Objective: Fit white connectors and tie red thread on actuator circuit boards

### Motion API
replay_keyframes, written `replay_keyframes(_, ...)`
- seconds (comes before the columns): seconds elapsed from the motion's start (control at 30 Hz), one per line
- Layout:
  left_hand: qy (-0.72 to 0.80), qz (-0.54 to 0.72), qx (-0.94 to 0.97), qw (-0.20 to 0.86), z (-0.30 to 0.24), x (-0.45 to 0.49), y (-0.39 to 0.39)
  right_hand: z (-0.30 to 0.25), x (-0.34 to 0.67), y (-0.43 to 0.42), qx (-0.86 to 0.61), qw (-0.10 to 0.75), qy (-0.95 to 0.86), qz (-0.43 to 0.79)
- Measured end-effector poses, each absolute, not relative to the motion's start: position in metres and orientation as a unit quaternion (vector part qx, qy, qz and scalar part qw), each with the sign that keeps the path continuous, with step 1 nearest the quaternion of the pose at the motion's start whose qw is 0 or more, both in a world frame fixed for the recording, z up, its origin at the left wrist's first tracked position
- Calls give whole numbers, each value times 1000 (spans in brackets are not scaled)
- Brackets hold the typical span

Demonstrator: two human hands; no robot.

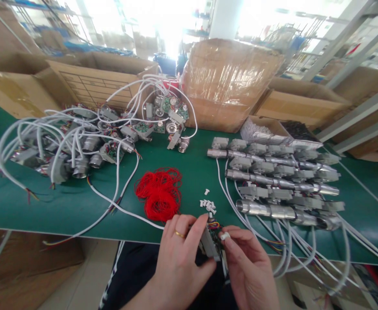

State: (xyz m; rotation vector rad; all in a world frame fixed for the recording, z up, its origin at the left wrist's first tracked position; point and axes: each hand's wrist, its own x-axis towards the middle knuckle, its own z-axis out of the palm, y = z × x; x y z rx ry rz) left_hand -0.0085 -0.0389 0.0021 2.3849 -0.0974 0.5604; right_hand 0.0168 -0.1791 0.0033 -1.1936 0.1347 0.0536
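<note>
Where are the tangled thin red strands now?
In the head view, the tangled thin red strands lie on the green tabletop, just beyond the left hand, left of the small white plastic pieces.

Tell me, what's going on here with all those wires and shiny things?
A person's left hand is holding a gray part with colored wires, while the right hand pinches a little white piece beside it. More white pieces lie on the green table near a red tangle. Metal parts sit in a messy heap on the left and in rows on the right.
</note>
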Motion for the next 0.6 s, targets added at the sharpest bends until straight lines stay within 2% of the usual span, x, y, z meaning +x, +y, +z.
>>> replay_keyframes(0.33, -40, 211, 907, 363, 3, -6, -36, -5, 11, -169, -646, 754, -19, -114)
replay_keyframes(0.6, -26, 211, 912, 351, 5, -5, -41, -8, 8, -157, -618, 773, 18, -146)
